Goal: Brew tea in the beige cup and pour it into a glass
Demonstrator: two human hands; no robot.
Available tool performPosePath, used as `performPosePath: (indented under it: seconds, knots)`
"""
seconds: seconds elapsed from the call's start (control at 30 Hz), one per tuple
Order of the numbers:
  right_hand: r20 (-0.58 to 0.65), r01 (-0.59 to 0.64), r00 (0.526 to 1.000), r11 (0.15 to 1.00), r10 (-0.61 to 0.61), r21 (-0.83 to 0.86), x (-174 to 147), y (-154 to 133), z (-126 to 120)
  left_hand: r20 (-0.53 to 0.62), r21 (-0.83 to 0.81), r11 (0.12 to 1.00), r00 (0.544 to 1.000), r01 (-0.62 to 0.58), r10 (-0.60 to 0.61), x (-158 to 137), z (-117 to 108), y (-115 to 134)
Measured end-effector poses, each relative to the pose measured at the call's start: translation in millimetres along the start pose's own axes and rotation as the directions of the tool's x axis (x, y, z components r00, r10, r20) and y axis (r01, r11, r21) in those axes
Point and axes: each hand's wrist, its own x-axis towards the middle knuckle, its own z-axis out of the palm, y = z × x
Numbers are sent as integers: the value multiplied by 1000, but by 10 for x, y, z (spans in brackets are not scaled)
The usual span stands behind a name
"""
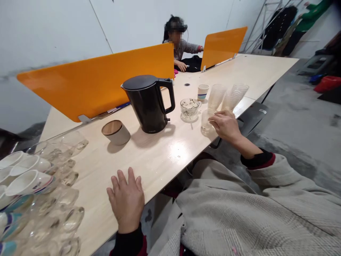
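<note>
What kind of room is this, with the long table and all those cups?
Probably an office-like workroom. A long shared wooden table is split by orange desk dividers, another person sits at the far end, and a black electric kettle stands among glasses near the right hand.

On the table [165,156], the kettle [149,103] stands between a lidded jar [116,132] on its left and a glass cup [189,108] on its right. Farther right stand tumblers [216,96]; a mug [203,91] sits behind. Stacked cups [26,177] lie near left.
</note>
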Motion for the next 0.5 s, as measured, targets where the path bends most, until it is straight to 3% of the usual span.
performPosePath:
  seconds: [0.27,0.37,0.5]
  knots:
    - [34,-29,999,995,26,91,129,40,-2,87,25,998,994,60,-62,34,-53,48]
    - [24,-63,998,990,60,124,141,47,-20,85,9,997,993,77,-78,33,-45,48]
    - [-6,-21,1000,984,22,179,145,57,-29,54,-32,997,996,68,-66,22,-23,37]
